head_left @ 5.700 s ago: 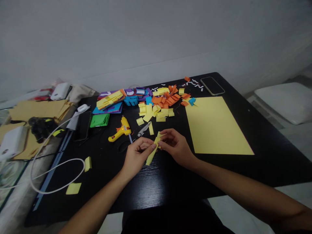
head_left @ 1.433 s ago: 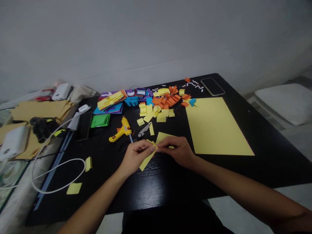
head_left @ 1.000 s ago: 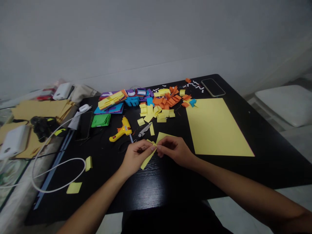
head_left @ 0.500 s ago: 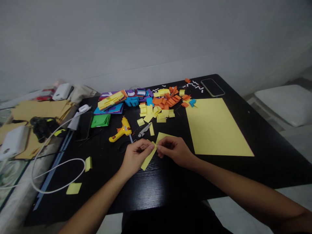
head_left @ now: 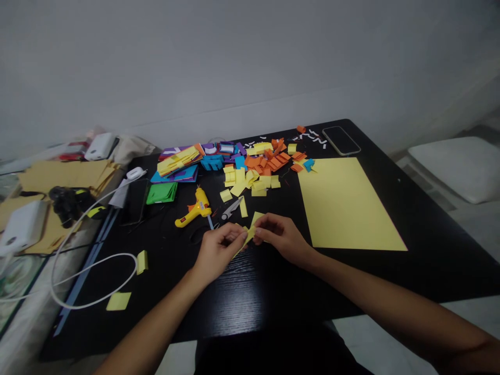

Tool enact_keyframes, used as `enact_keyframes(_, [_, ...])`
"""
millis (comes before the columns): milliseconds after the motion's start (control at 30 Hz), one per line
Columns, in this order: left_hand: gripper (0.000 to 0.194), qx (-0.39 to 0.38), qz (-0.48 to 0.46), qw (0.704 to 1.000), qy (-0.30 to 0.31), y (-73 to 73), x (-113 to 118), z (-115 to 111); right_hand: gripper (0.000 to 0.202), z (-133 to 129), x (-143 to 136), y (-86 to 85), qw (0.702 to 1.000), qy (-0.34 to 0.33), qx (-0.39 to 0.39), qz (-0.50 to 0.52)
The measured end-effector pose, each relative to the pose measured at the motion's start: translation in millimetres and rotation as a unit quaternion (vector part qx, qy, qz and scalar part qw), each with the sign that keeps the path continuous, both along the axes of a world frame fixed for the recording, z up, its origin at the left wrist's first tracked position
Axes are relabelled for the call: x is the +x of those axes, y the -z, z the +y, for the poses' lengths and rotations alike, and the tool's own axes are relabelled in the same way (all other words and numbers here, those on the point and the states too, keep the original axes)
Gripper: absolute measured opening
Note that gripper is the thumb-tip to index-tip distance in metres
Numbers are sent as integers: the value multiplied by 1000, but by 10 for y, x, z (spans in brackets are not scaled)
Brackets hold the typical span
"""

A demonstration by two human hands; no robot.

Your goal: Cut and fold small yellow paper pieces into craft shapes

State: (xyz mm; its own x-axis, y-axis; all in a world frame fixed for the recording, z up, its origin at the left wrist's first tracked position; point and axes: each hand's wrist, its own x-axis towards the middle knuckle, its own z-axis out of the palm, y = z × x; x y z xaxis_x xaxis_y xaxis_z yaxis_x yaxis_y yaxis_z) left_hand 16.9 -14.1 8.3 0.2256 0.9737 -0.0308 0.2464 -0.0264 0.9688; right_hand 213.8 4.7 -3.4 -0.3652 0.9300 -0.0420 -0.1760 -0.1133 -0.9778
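Note:
Between thumb and fingers, my left hand [head_left: 219, 249] pinches a small yellow paper strip [head_left: 250, 234]. My right hand [head_left: 282, 235] grips the strip's other end, close to the left fingertips. Part of the strip is hidden by the fingers. Another piece of yellow paper shows just behind the right fingertips. Scissors [head_left: 232, 208] lie just beyond my left hand, their handles mostly covered. Beside them rests a yellow glue gun [head_left: 200, 203] with a glue stick in its back end. Folded yellow paper pieces [head_left: 250, 182] are heaped farther back.
A large yellow sheet [head_left: 347, 203] lies at right, a phone [head_left: 340, 140] behind it. Orange paper pieces [head_left: 273, 161], a green stack [head_left: 162, 192] and bundled coloured strips [head_left: 179, 160] line the back. A white cable [head_left: 94, 304] loops at left near two yellow pieces.
The yellow strip has turned between my fingers, and its lower end no longer hangs out as far. My right hand has shifted slightly; the table items stay put.

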Motion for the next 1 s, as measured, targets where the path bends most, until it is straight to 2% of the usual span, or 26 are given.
enact_keyframes(167, [15, 63, 58, 996, 24, 39, -5, -12, 24, -16, -3, 23, 998, -18, 21, -60])
enact_keyframes(300, [16, 60, 47, 997, 24, 30, -33, -4, 25, -5, 2, 11, 998, 4, 32, -57])
enact_keyframes(500, [17, 48, 43, 998, 4, 14, -136, 51, 28, 44, 14, -7, 999, 51, 4, -20])
enact_keyframes(767, [14, 83, 74, 993, 44, 38, -118, 46, 21, 3, 2, -9, 997, -16, 5, -75])
enact_keyframes(1000, [14, 79, 54, 994, 45, 22, -126, 63, 18, 36, 24, -3, 997, -23, -5, -70])
